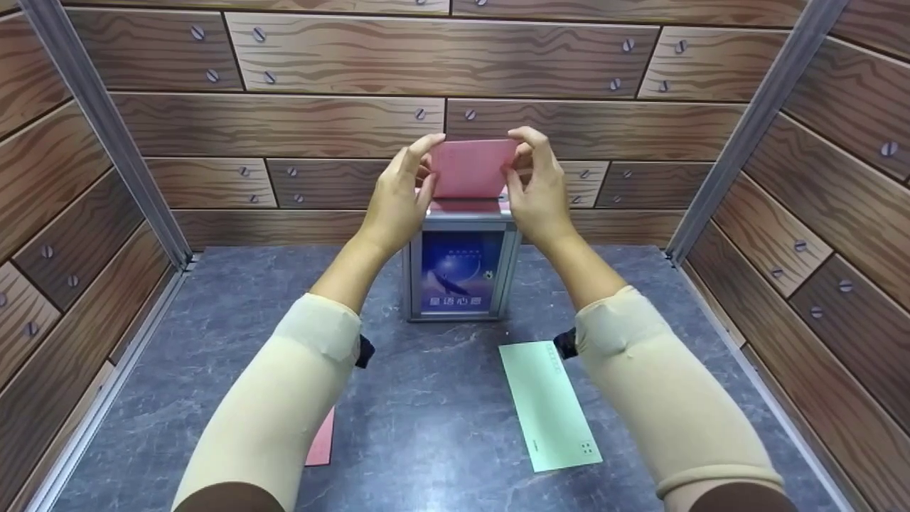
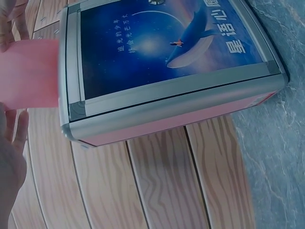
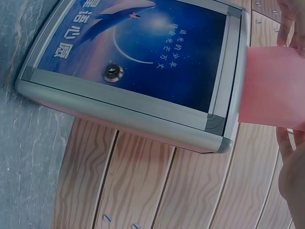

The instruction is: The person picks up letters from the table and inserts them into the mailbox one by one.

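Note:
Both hands hold a pink envelope (image 1: 474, 168) upright over the top of a silver-framed box (image 1: 416, 277). The left hand (image 1: 402, 188) pinches its left edge between thumb and fingers; the right hand (image 1: 538, 185) pinches its right edge in the same way. The envelope's lower edge is right at the box's top, where a dark slot shows. On the box's front is a blue panel (image 1: 458, 274) with a whale picture, white characters and a round lock (image 3: 113, 72). In both wrist views, the pink envelope (image 2: 31, 74) meets the box's top edge.
A green envelope (image 1: 551, 405) lies on the grey marbled table (image 1: 419, 412), to the right. Part of another pink envelope (image 1: 322, 441) shows beside the left sleeve (image 1: 277, 405). Wood-patterned walls (image 1: 441, 57) with metal corner posts (image 1: 753, 114) enclose the table.

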`<control>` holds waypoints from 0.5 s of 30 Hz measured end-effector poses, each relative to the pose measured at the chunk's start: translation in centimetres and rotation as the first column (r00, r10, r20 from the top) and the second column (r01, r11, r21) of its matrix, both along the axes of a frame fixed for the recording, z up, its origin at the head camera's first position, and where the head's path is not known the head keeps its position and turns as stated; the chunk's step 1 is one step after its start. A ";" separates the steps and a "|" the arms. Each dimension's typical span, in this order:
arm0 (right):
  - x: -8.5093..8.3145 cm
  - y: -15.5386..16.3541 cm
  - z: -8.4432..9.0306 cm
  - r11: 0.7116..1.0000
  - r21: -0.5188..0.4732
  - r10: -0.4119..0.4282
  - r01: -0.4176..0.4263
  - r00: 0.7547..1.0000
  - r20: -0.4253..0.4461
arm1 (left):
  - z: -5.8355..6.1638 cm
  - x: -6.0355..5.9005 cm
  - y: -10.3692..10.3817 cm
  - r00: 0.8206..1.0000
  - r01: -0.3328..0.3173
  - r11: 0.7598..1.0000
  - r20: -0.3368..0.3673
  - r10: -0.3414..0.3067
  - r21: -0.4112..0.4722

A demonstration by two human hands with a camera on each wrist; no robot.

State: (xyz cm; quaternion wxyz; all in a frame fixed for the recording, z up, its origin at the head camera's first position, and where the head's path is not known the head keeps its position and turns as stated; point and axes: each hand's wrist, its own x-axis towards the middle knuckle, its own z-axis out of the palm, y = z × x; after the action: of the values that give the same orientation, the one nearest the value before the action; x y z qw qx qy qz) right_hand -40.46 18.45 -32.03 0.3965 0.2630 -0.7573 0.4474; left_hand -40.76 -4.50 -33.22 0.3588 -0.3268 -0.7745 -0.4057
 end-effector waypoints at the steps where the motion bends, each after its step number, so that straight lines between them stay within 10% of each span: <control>1: -0.1 0.0 -0.1 1.000 0.003 -0.005 0.005 1.000 0.002 | -0.1 -0.1 -0.1 1.000 -0.009 1.000 -0.007 0.009 -0.004; 15: -1.0 -0.2 -1.8 0.999 0.040 -0.028 0.025 0.996 0.088 | -2.6 -1.5 -0.7 0.998 -0.069 0.997 0.008 0.069 -0.027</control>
State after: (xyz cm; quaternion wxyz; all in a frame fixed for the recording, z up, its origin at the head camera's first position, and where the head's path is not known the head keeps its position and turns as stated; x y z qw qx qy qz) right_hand -41.44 18.29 -33.83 0.3634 0.2405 -0.7861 0.4384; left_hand -42.24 -5.15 -35.84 0.3647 -0.3031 -0.7923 -0.3840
